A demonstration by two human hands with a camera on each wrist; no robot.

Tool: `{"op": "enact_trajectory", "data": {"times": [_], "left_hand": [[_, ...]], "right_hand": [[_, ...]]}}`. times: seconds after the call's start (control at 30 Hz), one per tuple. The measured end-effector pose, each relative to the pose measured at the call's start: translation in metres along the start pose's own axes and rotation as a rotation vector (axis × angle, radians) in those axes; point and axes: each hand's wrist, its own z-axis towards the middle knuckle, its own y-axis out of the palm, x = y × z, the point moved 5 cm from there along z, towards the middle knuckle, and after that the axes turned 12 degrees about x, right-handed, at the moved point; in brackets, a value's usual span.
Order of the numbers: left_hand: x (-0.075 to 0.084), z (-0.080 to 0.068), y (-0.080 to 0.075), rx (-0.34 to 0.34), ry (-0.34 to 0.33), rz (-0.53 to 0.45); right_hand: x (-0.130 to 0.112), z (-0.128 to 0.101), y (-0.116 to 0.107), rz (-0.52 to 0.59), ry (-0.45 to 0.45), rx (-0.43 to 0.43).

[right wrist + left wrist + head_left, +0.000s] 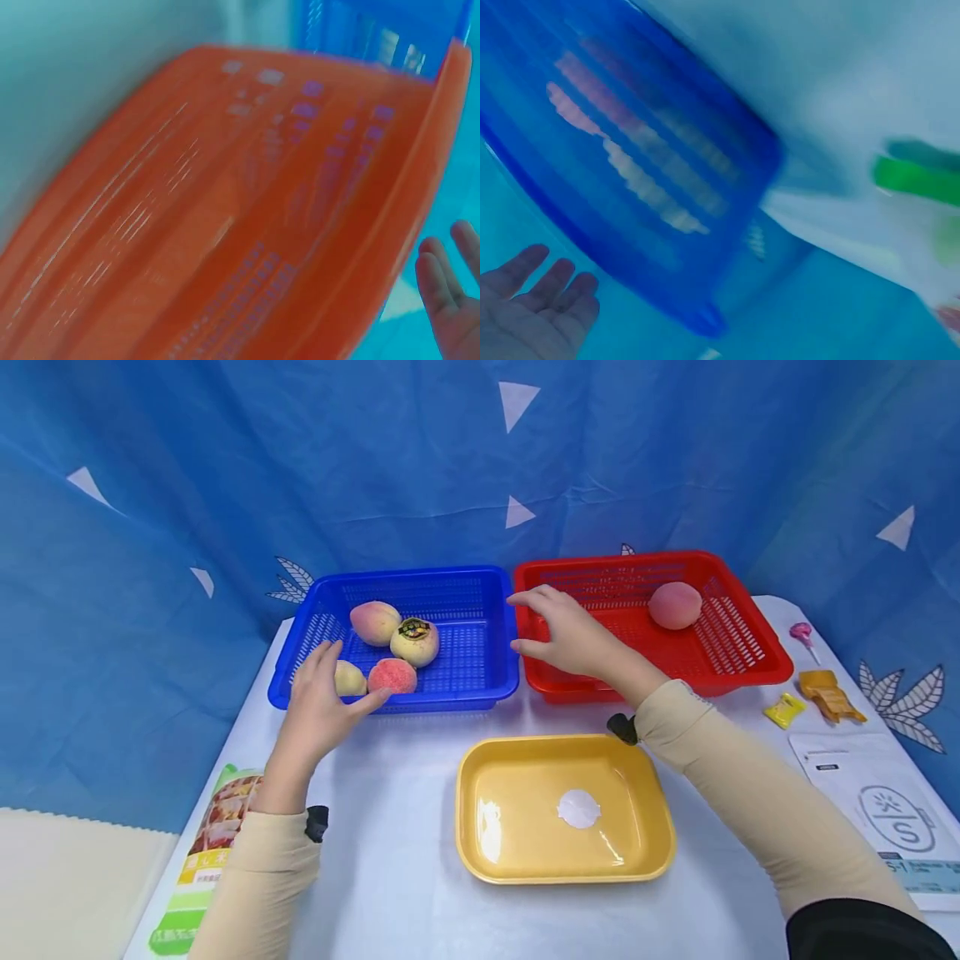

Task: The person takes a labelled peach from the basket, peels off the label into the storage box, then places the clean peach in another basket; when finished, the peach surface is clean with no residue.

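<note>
The tabletop (390,860) carries a blue basket (465,681), a red basket (738,664) and a yellow tray (525,860). The blue basket holds four peaches (392,676); the red basket holds one peach (675,605). The left hand (318,702), fingers spread and empty, hovers at the blue basket's front rim. The right hand (570,635), open and empty, is over the red basket's left edge.
</note>
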Motion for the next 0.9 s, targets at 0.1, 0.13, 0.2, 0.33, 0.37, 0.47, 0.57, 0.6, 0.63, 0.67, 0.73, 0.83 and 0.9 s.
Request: {"op": "enact_trajectory", "data": {"times": [0.1, 0.13, 0.2, 0.33, 0.37, 0.47, 0.57, 0.6, 0.63, 0.67, 0.73, 0.83, 0.9], "left_hand": [[-0.018, 0.003, -0.007, -0.001, -0.056, 0.011], [-0.024, 0.003, -0.009, -0.003, -0.074, 0.018], [-0.033, 0.004, -0.011, -0.013, -0.108, 0.031], [-0.048, 0.005, -0.011, -0.042, -0.155, 0.05], [-0.05, 0.006, -0.01, -0.051, -0.164, 0.054], [-0.058, 0.007, -0.008, -0.074, -0.193, 0.059], [-0.064, 0.008, -0.006, -0.089, -0.213, 0.059], [-0.065, 0.009, -0.005, -0.092, -0.218, 0.056], [-0.066, 0.009, -0.004, -0.094, -0.221, 0.055], [-0.067, 0.009, -0.004, -0.096, -0.222, 0.054], [-0.068, 0.01, -0.003, -0.097, -0.221, 0.055], [-0.068, 0.01, -0.003, -0.098, -0.213, 0.059], [-0.068, 0.01, -0.004, -0.098, -0.208, 0.061]], "right_hand": [[-0.015, 0.008, 0.018, 0.02, -0.008, -0.043], [-0.019, 0.011, 0.024, 0.027, -0.012, -0.057], [-0.028, 0.017, 0.035, 0.028, -0.031, -0.081], [-0.046, 0.028, 0.058, 0.018, -0.082, -0.141], [-0.05, 0.03, 0.064, 0.016, -0.096, -0.156], [-0.062, 0.038, 0.083, 0.032, -0.117, -0.208], [-0.072, 0.045, 0.101, 0.065, -0.116, -0.264], [-0.075, 0.047, 0.107, 0.072, -0.117, -0.283], [-0.078, 0.049, 0.112, 0.076, -0.122, -0.299], [-0.081, 0.05, 0.116, 0.081, -0.127, -0.316], [-0.087, 0.053, 0.123, 0.08, -0.151, -0.337], [-0.097, 0.057, 0.131, 0.053, -0.219, -0.348], [-0.102, 0.059, 0.135, 0.028, -0.264, -0.352]]}}
